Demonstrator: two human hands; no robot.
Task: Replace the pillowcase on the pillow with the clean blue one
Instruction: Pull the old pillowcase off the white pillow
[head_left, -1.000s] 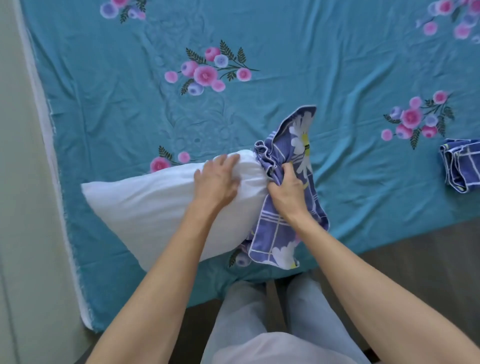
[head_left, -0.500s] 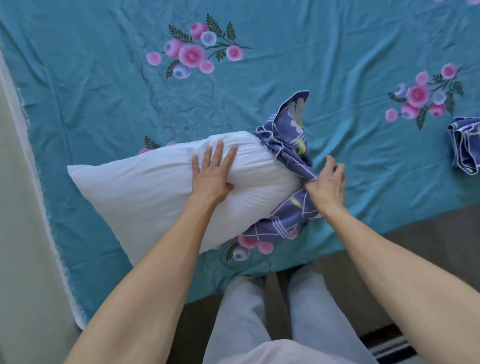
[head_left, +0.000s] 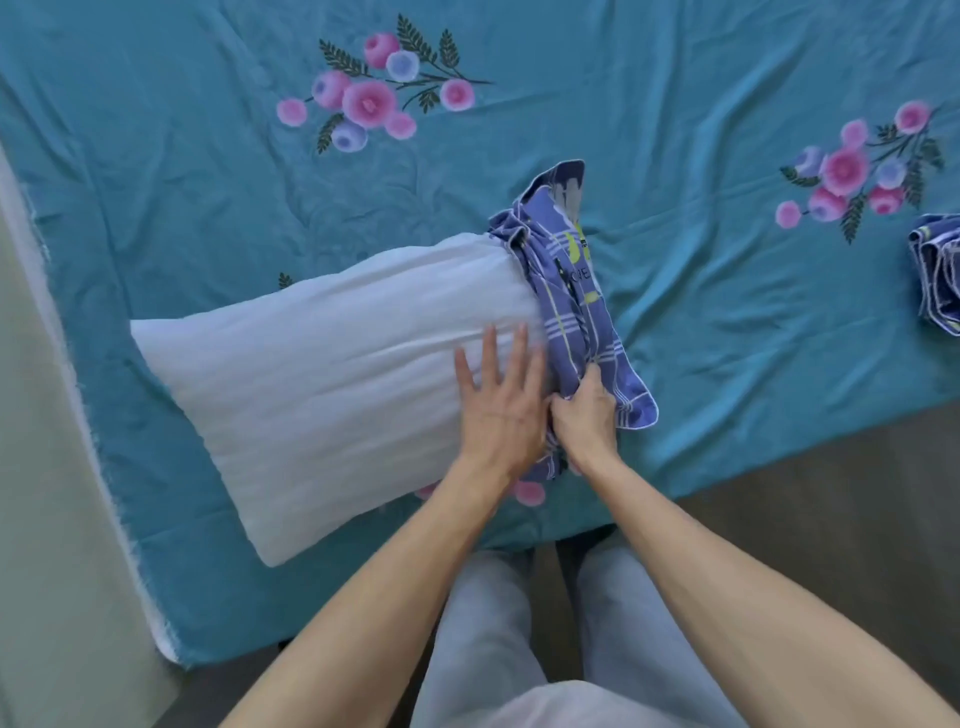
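A bare white pillow (head_left: 332, 374) lies slantwise on the teal bed. A blue checked pillowcase with flower print (head_left: 571, 280) is bunched over the pillow's right end. My left hand (head_left: 498, 400) rests flat on the pillow next to the bunched cloth, fingers spread. My right hand (head_left: 587, 415) is closed on the near lower edge of that pillowcase. A second blue checked cloth (head_left: 937, 273), folded, lies at the right edge of the view.
The teal sheet with pink flowers (head_left: 675, 130) covers the bed. Its near edge (head_left: 779, 467) borders a dark floor. A pale wall or frame (head_left: 41, 493) runs down the left. My legs (head_left: 519, 649) stand against the bed.
My left hand slid right along the pillow toward the cloth. My right hand moved in closer to the left hand and gripped the pillowcase's near edge. The pillowcase sits bunched on the pillow's end.
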